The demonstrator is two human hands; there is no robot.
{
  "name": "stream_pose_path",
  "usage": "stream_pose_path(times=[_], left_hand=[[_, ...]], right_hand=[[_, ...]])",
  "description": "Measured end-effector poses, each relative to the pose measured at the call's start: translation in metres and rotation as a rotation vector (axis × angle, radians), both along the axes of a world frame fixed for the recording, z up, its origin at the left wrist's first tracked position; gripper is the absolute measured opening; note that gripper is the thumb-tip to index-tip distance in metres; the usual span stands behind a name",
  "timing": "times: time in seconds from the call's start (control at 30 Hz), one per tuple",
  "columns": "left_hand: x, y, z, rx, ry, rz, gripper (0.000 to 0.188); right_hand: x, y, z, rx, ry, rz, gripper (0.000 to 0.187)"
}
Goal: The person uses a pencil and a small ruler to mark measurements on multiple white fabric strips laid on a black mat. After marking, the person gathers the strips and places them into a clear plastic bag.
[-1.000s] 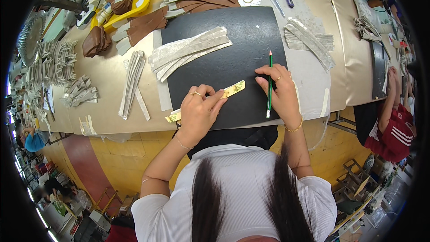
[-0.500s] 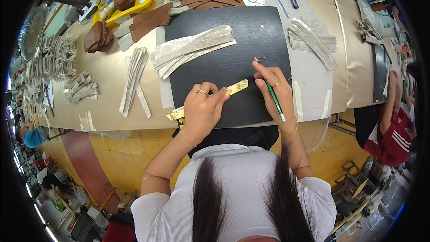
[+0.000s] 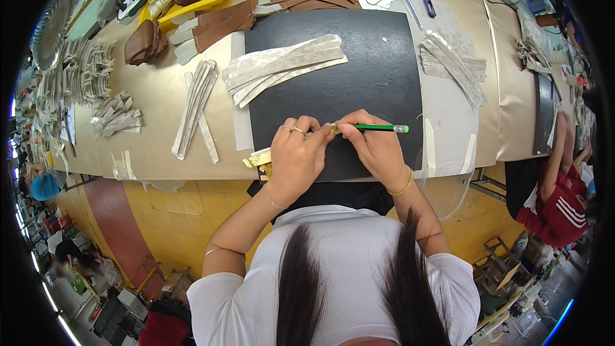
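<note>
Pencil (image 3: 378, 128) in right hand (image 3: 377, 149) juts over bare mat (image 3: 378, 77), inside right edge.

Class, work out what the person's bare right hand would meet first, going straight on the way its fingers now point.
The right hand, holding a slim green pencil, would likely first meet the narrow, patterned yellow strip pinched in the bare left hand, or that hand itself; depth between them is unclear.

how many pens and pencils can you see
2: green pencil in the right hand; blue-and-white pen left of the dark snips. More may be hidden.
</note>
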State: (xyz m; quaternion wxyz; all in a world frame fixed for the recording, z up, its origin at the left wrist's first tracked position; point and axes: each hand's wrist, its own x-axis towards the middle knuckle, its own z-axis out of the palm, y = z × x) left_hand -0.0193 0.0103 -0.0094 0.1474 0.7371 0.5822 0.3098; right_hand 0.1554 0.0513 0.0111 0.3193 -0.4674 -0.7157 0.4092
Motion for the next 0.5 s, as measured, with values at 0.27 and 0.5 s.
stream_pose_path(times=[0.27,0.5], left_hand=[[-0.0009,-0.0001,-0.0018,-0.013,-0.079,0.023,0.01],[-0.0016,-0.0006,-0.0019,0.013,-0.026,0.007,0.008]], right_hand=[[-0.003,0.0015,-0.0041,0.179,-0.131,0.033,0.017],[-0.0071,0.003,-0.0011,0.265,-0.152,0.072,0.016]])
